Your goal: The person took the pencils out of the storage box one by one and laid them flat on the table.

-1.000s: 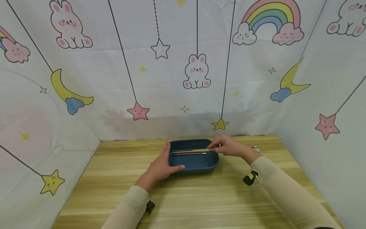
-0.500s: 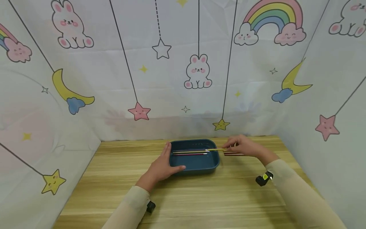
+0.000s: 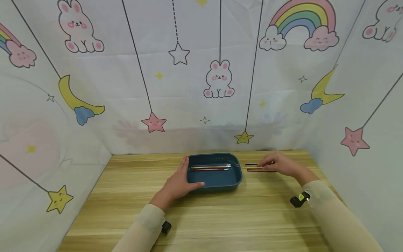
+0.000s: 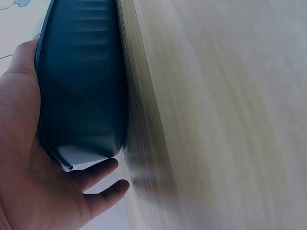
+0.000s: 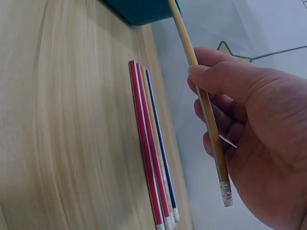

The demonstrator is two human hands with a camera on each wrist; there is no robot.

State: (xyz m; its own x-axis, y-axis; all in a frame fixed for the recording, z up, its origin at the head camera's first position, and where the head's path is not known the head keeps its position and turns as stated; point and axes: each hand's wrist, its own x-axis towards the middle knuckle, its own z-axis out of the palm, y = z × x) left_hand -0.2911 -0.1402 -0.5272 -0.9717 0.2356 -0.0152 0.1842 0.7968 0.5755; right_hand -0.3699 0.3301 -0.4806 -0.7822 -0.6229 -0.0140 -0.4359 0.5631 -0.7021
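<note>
My left hand (image 3: 176, 182) rests at the near left corner of a dark blue tray (image 3: 217, 179), its fingers straight along the left side and its thumb lying on the near rim. In the left wrist view, two fingertips stand loose past the tray's corner. Several pencils (image 3: 209, 168) lie lengthwise inside the tray. Just right of the tray, my right hand (image 3: 280, 163) pinches a yellow pencil (image 5: 206, 105) between thumb and fingers, with its eraser end towards the palm. Below it on the table, red, yellow and blue pencils (image 5: 143, 129) lie side by side.
A wooden table (image 3: 201, 217) carries everything. White fabric walls (image 3: 189, 101) with printed rabbits, stars and rainbows enclose its back and both sides. The pencil row lies near the back edge.
My right hand has moved right with the yellow pencil, from above the tray to above the pencils on the table. The left hand stays at the tray's corner.
</note>
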